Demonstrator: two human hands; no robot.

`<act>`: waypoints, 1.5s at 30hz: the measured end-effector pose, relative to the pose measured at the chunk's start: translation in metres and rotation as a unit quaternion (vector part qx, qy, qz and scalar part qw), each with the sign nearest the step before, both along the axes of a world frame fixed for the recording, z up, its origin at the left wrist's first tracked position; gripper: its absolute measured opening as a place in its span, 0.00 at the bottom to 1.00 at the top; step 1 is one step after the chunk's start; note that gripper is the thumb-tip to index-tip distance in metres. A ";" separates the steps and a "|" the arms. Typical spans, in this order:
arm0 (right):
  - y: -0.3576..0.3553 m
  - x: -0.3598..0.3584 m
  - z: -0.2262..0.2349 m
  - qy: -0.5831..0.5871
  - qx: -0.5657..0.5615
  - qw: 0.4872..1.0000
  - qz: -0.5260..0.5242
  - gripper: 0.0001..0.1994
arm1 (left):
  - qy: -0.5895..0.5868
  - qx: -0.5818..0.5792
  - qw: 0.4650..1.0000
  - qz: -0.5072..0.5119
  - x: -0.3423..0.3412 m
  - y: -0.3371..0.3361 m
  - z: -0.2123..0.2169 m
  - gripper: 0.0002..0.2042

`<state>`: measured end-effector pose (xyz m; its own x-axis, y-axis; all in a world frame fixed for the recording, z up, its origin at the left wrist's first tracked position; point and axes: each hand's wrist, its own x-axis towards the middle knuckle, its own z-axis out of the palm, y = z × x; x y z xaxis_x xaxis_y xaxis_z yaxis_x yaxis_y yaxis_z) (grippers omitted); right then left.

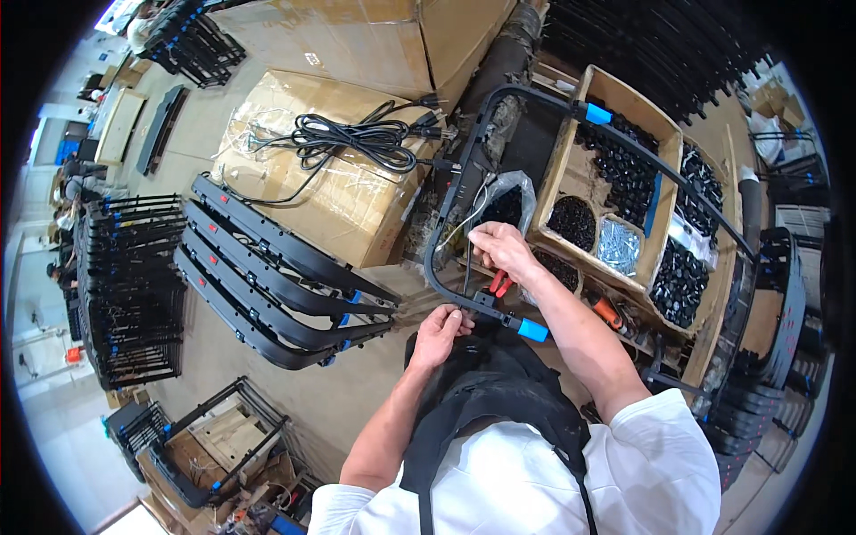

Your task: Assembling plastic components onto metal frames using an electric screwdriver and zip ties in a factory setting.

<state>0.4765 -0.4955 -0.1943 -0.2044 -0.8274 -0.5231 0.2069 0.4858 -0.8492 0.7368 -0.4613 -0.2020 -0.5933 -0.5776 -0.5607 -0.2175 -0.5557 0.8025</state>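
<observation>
The black tubular frame [437, 259] lies in front of the person, its long upper rail reaching over the wooden tray [673, 134] of small parts and its short lower rail ending near the black apron [499, 379]. The left hand [437, 337] is at the lower rail, fingers bent with the thumb against them; whether they pinch the tube or something small beside it, I cannot tell. The right hand [504, 250] is inside the bend, fingers curled in, with the handles of a red-handled tool [501, 283] showing just below it; the palm is hidden, so its hold on the tool cannot be confirmed. A thin pale wire [462, 223] runs near the right hand's fingertips. The frame looks like stiff, hollow metal tube, so probably moderate in weight, awkward more for its length than its heft, and its smooth finish may slide under a loose grip. The plain tube near the rounded corner seems the surest place to take hold, clear of the fitting on the lower rail and the blue sleeve [532, 331] at its end, which could slip. The wire looks soft and easily nicked, better taken lightly between fingertips.
</observation>
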 end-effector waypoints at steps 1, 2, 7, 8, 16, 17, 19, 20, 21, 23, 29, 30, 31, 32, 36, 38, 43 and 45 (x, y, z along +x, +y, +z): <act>-0.006 0.002 0.004 -0.018 0.000 1.000 -0.016 0.13 | -0.005 -0.002 1.000 0.017 -0.004 0.001 0.003 0.13; -0.009 0.003 0.009 -0.021 -0.004 1.000 -0.011 0.13 | -0.009 -0.003 0.999 0.034 -0.006 0.000 0.006 0.12; -0.018 -0.001 0.018 0.023 -0.015 1.000 -0.012 0.12 | -0.034 -0.030 0.998 0.046 -0.012 -0.002 0.008 0.11; -0.019 -0.003 0.016 0.012 -0.018 1.000 -0.006 0.13 | -0.038 -0.031 0.998 0.050 -0.014 -0.001 0.010 0.11; -0.028 -0.049 0.024 0.367 -0.002 0.919 0.146 0.12 | -0.032 0.005 0.995 0.091 -0.017 0.000 0.014 0.10; -0.031 -0.063 0.019 0.462 -0.012 0.875 0.145 0.11 | -0.021 0.011 0.995 0.094 -0.018 -0.001 0.015 0.10; -0.037 -0.085 0.008 0.557 -0.019 0.817 0.147 0.10 | -0.024 0.022 0.995 0.095 -0.020 -0.003 0.019 0.10; -0.039 -0.092 0.003 0.610 -0.041 0.760 0.221 0.09 | -0.031 0.029 0.995 0.094 -0.019 -0.003 0.020 0.10; -0.040 -0.094 -0.002 0.656 -0.063 0.693 0.293 0.08 | -0.026 0.034 0.995 0.095 -0.018 -0.003 0.020 0.10; -0.045 -0.084 -0.017 0.667 -0.050 0.657 0.348 0.07 | -0.019 0.042 0.995 0.085 -0.015 -0.006 0.018 0.10; -0.045 -0.064 -0.064 0.652 -0.022 0.562 0.508 0.08 | -0.010 0.061 0.995 0.073 -0.011 -0.009 0.013 0.10; -0.045 -0.063 -0.069 0.645 -0.016 0.555 0.525 0.07 | -0.008 0.065 0.995 0.074 -0.009 -0.009 0.011 0.10; -0.048 -0.061 -0.066 0.638 -0.011 0.547 0.541 0.07 | -0.003 0.066 0.996 0.067 -0.007 -0.010 0.010 0.10; -0.050 -0.062 -0.063 0.638 -0.010 0.545 0.545 0.07 | 0.001 0.067 0.996 0.060 -0.006 -0.011 0.008 0.10; -0.064 -0.071 -0.027 0.568 0.008 0.655 0.498 0.10 | 0.022 0.107 0.991 0.072 -0.002 -0.015 0.003 0.10; -0.063 -0.082 -0.025 0.567 0.024 0.692 0.446 0.12 | 0.040 0.134 0.988 0.059 -0.003 -0.020 0.006 0.09; -0.064 -0.080 0.017 0.385 0.124 0.857 0.319 0.13 | 0.064 0.198 0.978 0.033 0.007 -0.037 0.005 0.09; -0.044 -0.073 0.045 0.340 0.114 0.898 0.256 0.13 | 0.060 0.215 0.975 0.015 0.007 -0.043 0.008 0.09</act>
